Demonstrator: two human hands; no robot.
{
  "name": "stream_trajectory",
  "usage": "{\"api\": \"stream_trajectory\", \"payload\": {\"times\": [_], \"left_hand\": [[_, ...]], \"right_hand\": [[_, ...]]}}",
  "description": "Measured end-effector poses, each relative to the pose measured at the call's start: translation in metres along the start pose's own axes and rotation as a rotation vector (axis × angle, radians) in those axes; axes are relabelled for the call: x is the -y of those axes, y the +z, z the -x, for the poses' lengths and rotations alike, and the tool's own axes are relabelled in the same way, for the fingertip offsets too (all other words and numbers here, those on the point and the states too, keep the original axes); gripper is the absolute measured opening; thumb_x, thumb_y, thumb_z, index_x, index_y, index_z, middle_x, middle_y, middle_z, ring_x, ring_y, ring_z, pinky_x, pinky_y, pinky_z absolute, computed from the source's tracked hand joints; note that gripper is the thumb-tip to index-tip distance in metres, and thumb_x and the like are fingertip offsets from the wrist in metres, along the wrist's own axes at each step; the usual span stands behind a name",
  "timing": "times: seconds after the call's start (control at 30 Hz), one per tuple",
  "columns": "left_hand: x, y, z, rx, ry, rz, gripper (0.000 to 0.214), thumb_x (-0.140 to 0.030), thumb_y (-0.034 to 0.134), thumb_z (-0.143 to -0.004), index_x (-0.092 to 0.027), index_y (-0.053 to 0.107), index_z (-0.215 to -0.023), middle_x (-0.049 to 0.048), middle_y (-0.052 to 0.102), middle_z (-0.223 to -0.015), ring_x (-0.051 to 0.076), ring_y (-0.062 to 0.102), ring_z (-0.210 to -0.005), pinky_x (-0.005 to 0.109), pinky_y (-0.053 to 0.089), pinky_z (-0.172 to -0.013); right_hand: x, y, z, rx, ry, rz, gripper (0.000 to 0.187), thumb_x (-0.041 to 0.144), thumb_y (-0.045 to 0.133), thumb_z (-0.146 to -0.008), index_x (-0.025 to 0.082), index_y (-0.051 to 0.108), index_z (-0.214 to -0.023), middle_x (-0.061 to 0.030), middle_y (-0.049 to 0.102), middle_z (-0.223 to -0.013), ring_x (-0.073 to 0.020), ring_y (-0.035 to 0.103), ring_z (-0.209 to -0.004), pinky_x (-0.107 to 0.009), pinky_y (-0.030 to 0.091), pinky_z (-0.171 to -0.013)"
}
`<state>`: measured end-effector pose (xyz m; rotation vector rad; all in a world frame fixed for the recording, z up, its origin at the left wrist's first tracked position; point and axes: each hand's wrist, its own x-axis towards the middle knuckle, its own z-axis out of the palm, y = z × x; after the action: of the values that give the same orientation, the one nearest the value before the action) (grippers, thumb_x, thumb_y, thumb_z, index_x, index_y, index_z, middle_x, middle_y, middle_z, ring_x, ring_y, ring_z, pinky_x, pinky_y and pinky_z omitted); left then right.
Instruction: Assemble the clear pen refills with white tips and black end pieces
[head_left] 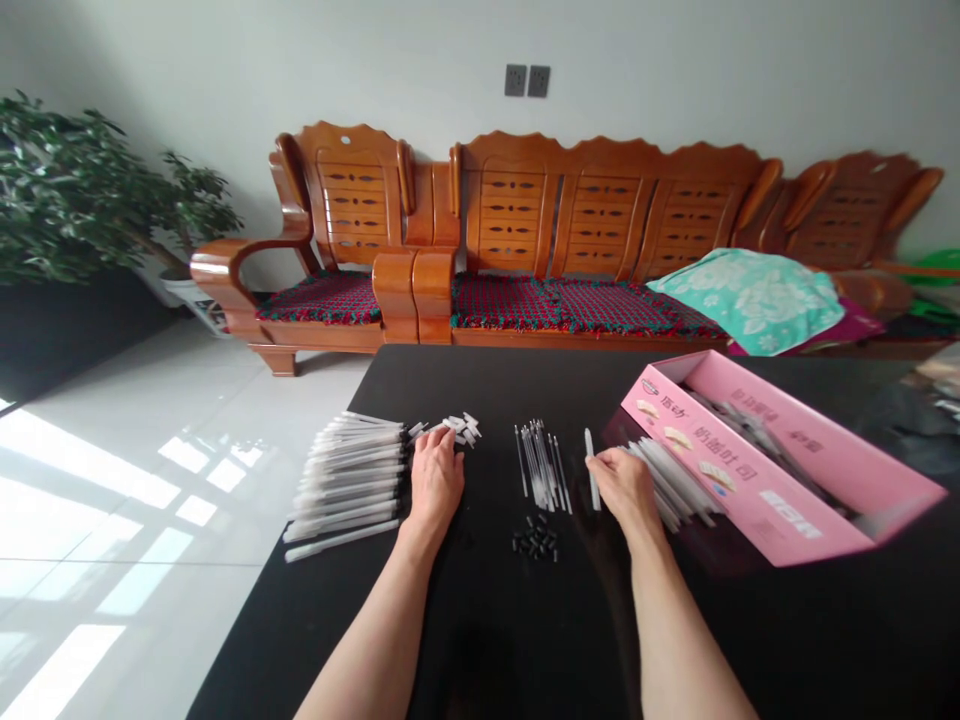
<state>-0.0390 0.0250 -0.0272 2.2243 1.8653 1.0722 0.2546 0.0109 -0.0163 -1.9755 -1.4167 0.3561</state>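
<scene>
My right hand (622, 485) is closed on a slim white pen barrel (589, 442), pinched between thumb and fingers and held upright. Just right of it lies a pile of white pen barrels (671, 480), partly behind the hand. My left hand (437, 478) has its fingers reaching down to a small heap of white pen caps (466, 430), its thumb apart; the fingertips are partly hidden. Beside that hand, a stack of white pens (345, 480) with dark ends lies in a row. Between my hands are pen refills (541, 465) and small black plugs (536, 540).
A pink cardboard box (720, 480) with grey contents stands on the right of the black table (517, 640). Beyond the table is a wooden sofa (517, 210) with a turquoise cloth (757, 295). A potted plant (97, 200) stands at the left.
</scene>
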Motion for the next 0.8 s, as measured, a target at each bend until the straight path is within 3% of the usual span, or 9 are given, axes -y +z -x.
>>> {"api": "stream_trajectory", "payload": {"times": [0.13,0.23,0.33,0.47,0.57,0.8], "left_hand": [[-0.005,0.000,0.002,0.068,0.017,0.020,0.029,-0.011,0.054,-0.083,-0.016,0.067,-0.109,0.0145,0.065,-0.111,0.030,0.057,-0.103,0.048,0.048,-0.093],[-0.010,0.000,0.003,0.071,0.019,0.040,0.025,-0.011,0.055,-0.083,-0.019,0.069,-0.103,0.0121,0.067,-0.107,0.029,0.059,-0.099,0.048,0.047,-0.091],[-0.022,-0.001,0.004,0.060,0.064,0.118,0.026,-0.014,0.057,-0.085,-0.021,0.069,-0.107,0.0100,0.067,-0.110,0.027,0.058,-0.103,0.046,0.047,-0.093],[-0.046,0.002,0.009,0.252,0.248,0.268,0.026,-0.019,0.057,-0.090,-0.024,0.070,-0.112,0.0071,0.067,-0.110,0.022,0.059,-0.101,0.038,0.049,-0.091],[-0.058,0.006,0.012,0.376,0.336,0.243,0.020,-0.023,0.060,-0.089,-0.023,0.071,-0.105,0.0064,0.067,-0.104,0.021,0.059,-0.096,0.036,0.048,-0.090],[-0.054,0.004,0.012,0.360,0.192,0.139,0.006,-0.020,0.065,-0.084,-0.020,0.064,-0.090,0.0056,0.063,-0.092,0.020,0.060,-0.088,0.031,0.048,-0.080]], "right_hand": [[0.007,0.008,0.002,-0.050,0.044,-0.319,0.023,0.043,0.065,-0.071,0.020,0.064,-0.066,-0.0027,0.062,-0.051,-0.0193,0.057,-0.050,-0.029,0.040,-0.048],[0.014,0.016,0.008,0.019,0.159,-0.670,0.027,0.044,0.067,-0.073,0.019,0.061,-0.067,0.0054,0.048,-0.038,-0.0105,0.038,-0.030,-0.023,0.026,-0.033],[0.022,0.021,0.014,0.054,0.213,-0.901,0.027,0.042,0.070,-0.071,0.018,0.057,-0.066,0.0056,0.050,-0.040,-0.0075,0.036,-0.027,-0.018,0.018,-0.027],[0.029,0.023,0.017,0.061,0.196,-0.996,0.027,0.042,0.072,-0.071,0.018,0.058,-0.069,0.0033,0.057,-0.043,-0.0086,0.044,-0.028,-0.016,0.023,-0.025],[0.030,0.024,0.018,0.061,0.176,-0.991,0.027,0.041,0.072,-0.072,0.017,0.059,-0.070,0.0033,0.057,-0.044,-0.0076,0.045,-0.028,-0.015,0.024,-0.025],[0.034,0.025,0.020,0.147,0.178,-1.140,0.025,0.037,0.072,-0.070,0.017,0.058,-0.070,0.0004,0.063,-0.048,-0.0114,0.052,-0.031,-0.018,0.034,-0.026]]}}
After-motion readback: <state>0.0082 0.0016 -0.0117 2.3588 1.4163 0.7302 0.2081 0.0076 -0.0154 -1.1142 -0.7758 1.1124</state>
